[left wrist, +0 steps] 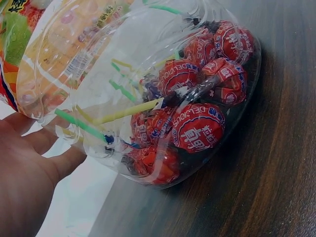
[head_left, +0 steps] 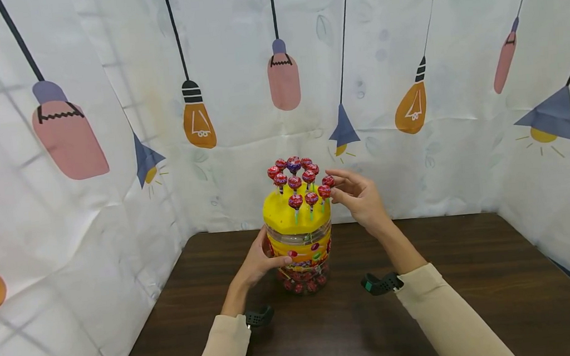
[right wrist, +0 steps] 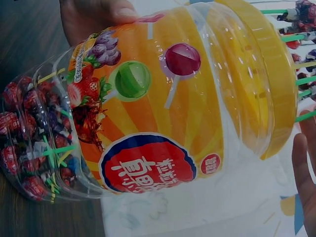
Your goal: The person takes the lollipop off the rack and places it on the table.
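Note:
A clear plastic jar (head_left: 303,280) with an orange printed label (right wrist: 148,98) and a yellow lid (head_left: 282,214) stands upright on the table. Several red-wrapped lollipops (head_left: 295,201) stick up from the lid on thin green and yellow sticks, and one wrapper (head_left: 293,164) is purple. More lollipops (left wrist: 197,126) lie inside at the jar's bottom. My left hand (head_left: 259,264) grips the jar's left side, its thumb across the label. At the lid's right edge, my right hand (head_left: 362,197) pinches a red lollipop (head_left: 327,181) between thumb and fingers; where its stick ends is hidden.
The dark brown wooden table (head_left: 426,312) extends to both sides of the jar. A white curtain (head_left: 246,192) printed with lamps hangs behind it and along the sides. Each wrist wears a black strap (head_left: 381,284).

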### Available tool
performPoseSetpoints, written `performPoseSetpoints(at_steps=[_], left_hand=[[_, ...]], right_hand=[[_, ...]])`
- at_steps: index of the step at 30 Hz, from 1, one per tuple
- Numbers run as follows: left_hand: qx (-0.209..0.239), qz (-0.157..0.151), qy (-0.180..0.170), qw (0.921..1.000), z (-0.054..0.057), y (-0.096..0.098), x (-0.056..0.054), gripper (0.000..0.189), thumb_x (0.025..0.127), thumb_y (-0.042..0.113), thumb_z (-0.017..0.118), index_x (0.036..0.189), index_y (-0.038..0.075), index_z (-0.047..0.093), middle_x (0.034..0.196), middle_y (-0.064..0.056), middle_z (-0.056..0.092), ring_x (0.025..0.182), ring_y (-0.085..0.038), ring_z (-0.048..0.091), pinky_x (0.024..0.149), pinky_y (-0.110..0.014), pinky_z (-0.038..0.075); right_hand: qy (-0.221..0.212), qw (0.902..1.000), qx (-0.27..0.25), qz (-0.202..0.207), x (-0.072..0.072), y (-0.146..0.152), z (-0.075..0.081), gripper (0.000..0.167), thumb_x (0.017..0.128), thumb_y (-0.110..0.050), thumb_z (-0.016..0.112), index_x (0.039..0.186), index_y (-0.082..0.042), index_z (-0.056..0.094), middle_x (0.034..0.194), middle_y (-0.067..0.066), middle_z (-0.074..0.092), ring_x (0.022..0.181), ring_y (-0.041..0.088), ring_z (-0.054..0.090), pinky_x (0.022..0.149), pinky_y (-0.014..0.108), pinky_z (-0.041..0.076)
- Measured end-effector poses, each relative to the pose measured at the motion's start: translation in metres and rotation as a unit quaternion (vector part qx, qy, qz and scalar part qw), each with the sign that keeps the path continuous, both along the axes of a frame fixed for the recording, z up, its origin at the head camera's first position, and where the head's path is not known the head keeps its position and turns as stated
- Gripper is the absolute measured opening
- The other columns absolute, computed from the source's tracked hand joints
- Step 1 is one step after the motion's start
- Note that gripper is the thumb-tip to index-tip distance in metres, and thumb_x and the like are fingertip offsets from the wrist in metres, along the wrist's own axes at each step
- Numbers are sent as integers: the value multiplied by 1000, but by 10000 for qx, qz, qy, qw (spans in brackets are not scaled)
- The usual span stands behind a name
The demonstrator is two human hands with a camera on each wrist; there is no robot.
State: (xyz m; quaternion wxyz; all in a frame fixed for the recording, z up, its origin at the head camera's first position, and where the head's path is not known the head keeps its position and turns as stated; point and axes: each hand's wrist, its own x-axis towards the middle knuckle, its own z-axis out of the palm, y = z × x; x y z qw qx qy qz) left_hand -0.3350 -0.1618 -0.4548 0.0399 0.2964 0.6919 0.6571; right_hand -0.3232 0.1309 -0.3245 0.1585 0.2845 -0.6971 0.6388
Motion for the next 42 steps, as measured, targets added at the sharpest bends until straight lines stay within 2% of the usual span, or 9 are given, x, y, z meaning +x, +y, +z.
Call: performPoseSetpoints(at_steps=[11,15,19,24,29,37,42], left_hand=[[193,-211,34,9996,-2,-1,0,87,90,15,79,159,28,28,146,-10,51,127,-21,60,105,-35,55],[193,-188,48,9996,-2,-1,0,87,90,14,79,159,28,28,146,-10,51,127,-21,60,105,-35,55],[130,-112,78,9998,-1,1,1,85,90,15,79,158,27,30,146,-10,51,128,-23,59,106,-36,54],[79,-35,75,9999,0,1,1,83,90,14,79,156,28,32,146,-9,51,129,-24,58,108,-39,53],[64,-50,79,9999,1,2,1,84,90,15,79,157,29,31,147,-9,50,130,-26,57,108,-41,53],[77,-105,87,9999,0,2,0,87,90,20,80,159,30,28,149,-10,50,130,-26,57,107,-39,54],[70,-102,100,9999,-2,1,1,86,91,19,79,159,30,27,148,-10,50,129,-24,58,106,-38,54]], right_hand=[[287,9991,-78,-304,-2,-5,-1,38,97,-4,67,135,0,64,107,-3,68,84,7,69,73,25,61],[468,9977,-261,-421,-2,-6,2,37,97,-3,67,134,1,63,105,-5,69,82,8,69,70,25,61],[715,9952,-463,-484,-2,-5,8,36,97,-2,67,132,-2,65,102,-5,71,82,10,70,67,25,61],[685,9951,-548,-453,0,2,7,35,97,-2,67,131,-7,67,101,-4,70,80,11,71,65,25,61],[375,9951,-777,-490,5,12,-7,35,96,-2,68,132,-5,67,100,-2,71,76,13,72,64,27,62],[-147,9889,-1426,-404,10,23,-45,35,96,1,68,131,1,64,100,2,73,71,19,74,60,28,61],[-439,9870,-1456,-522,11,29,-67,36,95,1,68,131,3,63,100,2,71,70,15,74,57,26,59]])
